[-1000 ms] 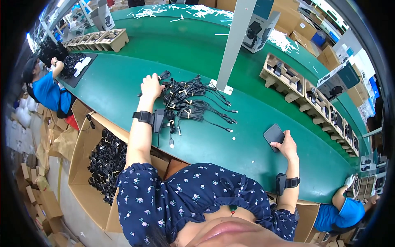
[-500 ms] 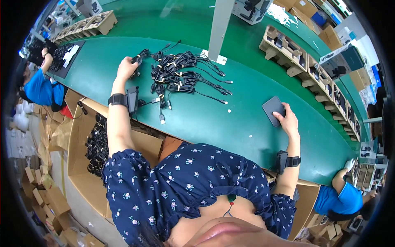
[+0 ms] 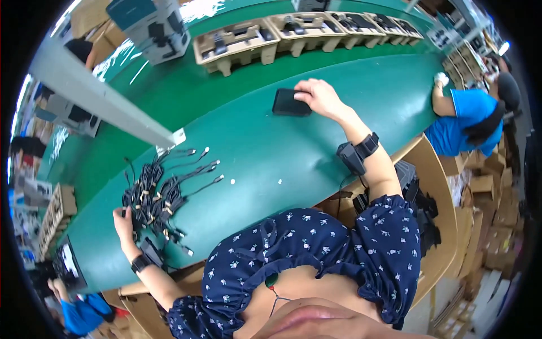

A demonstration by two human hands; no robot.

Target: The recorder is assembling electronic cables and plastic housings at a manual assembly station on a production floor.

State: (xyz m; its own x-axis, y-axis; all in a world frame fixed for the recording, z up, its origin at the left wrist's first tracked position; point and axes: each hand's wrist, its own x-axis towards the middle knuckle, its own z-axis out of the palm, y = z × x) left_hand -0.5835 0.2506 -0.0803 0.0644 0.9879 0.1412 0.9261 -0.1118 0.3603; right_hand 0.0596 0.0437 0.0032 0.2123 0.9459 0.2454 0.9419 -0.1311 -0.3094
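Observation:
My right hand [image 3: 322, 97] grips a flat black rectangular pad with rounded corners [image 3: 291, 103] by its right end, thumb on top. It holds the pad out over the far part of the green table [image 3: 248, 147]. At the left, my left hand [image 3: 123, 224] is closed beside a pile of bundled black cables [image 3: 148, 195]. A small dark piece shows at its fingertips; what it is cannot be made out. Light ties bind the cable bundles, and their plugs point several ways.
Brown moulded trays [image 3: 240, 44] holding black devices stand in a row beyond the table. A grey post [image 3: 107, 96] rises behind the cables. Co-workers in blue [image 3: 468, 118] sit at both ends. A carton of black items [image 3: 443, 226] stands at my right side.
The view has swung right, so the cables now lie further left. My right hand has carried the pad outward, toward the trays. My left hand stays by the cables.

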